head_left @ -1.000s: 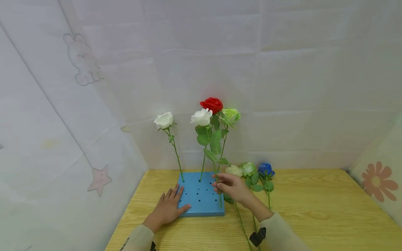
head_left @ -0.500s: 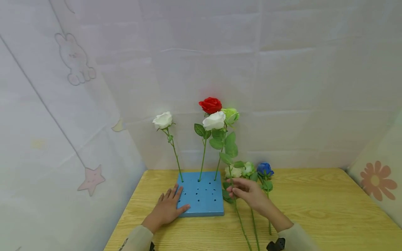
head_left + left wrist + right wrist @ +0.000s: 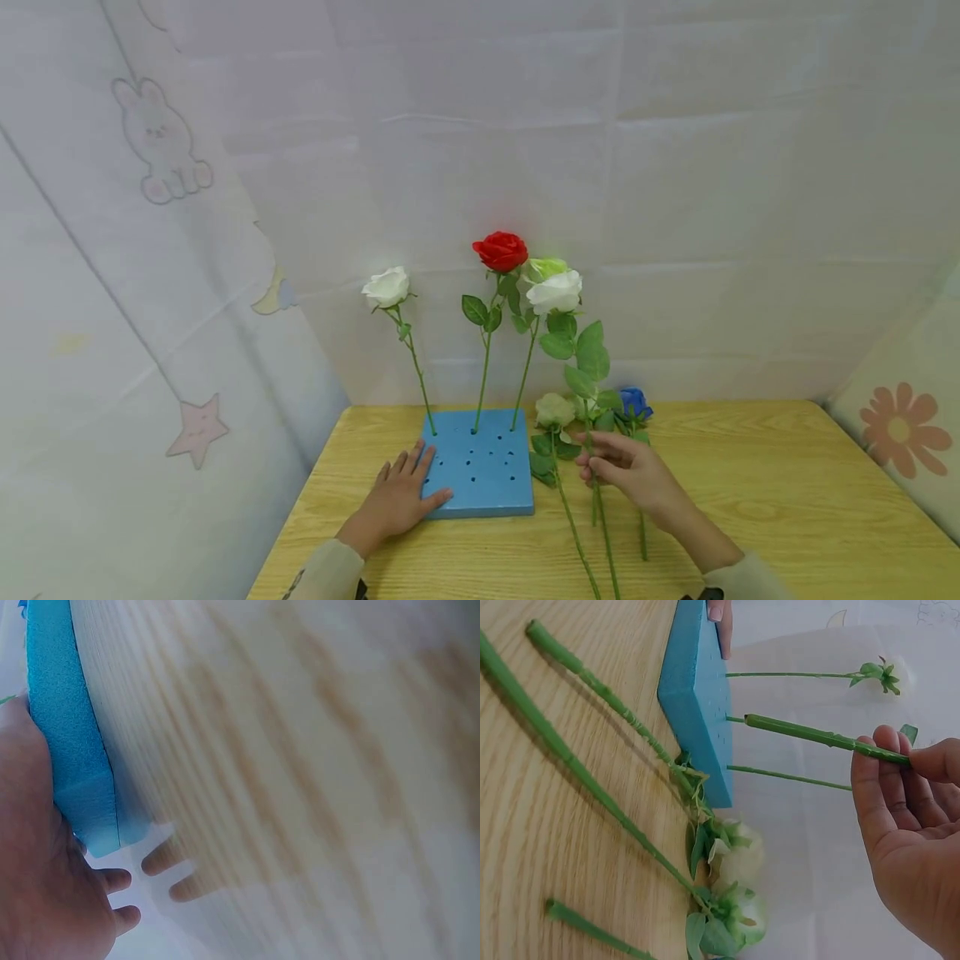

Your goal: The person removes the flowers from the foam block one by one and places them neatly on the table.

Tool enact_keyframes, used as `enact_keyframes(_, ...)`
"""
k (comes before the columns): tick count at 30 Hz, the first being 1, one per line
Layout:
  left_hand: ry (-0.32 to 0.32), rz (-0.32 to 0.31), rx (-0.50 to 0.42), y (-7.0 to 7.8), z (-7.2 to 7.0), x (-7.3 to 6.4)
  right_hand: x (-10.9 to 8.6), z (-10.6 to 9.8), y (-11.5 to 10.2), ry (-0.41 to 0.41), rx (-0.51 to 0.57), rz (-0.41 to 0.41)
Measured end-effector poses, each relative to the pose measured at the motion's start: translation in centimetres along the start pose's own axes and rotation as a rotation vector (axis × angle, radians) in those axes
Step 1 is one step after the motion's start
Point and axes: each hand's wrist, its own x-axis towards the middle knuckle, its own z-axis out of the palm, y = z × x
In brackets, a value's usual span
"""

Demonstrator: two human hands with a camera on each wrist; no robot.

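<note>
The step looks like setting aside a white rose (image 3: 555,292), pinched in the right hand (image 3: 630,479) above the counter (image 3: 750,483) — left hand (image 3: 399,502) spread against the blue block (image 3: 480,497) — and next calls for lowering it beside the lying roses (image 3: 555,410).

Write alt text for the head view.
A person's right hand pinches the stem of a white rose over a wooden table while the left hand rests on the left edge of a blue holed block. A red rose, a light-green rose and another white rose stand in the block; three more roses, one blue, lie to its right.
</note>
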Motion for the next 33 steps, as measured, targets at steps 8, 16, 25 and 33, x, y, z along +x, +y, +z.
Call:
enact_keyframes(8,0.004,0.019,-0.016,0.2,-0.1,-0.2,-1.3,-1.3,0.5,0.058,-0.025,0.040)
enact_keyframes(16,-0.002,0.014,-0.030,0.1,-0.2,-0.1,-2.4,-2.5,0.8,0.050,-0.006,0.021)
enact_keyframes(25,-0.013,-0.006,-0.022,0.4,-0.4,-0.3,-3.6,-3.8,1.1,0.073,-0.036,0.031)
enact_keyframes(33,-0.027,-0.018,-0.005,0.4,-0.4,-0.2,-4.6,-4.8,1.2,0.086,-0.057,0.079)
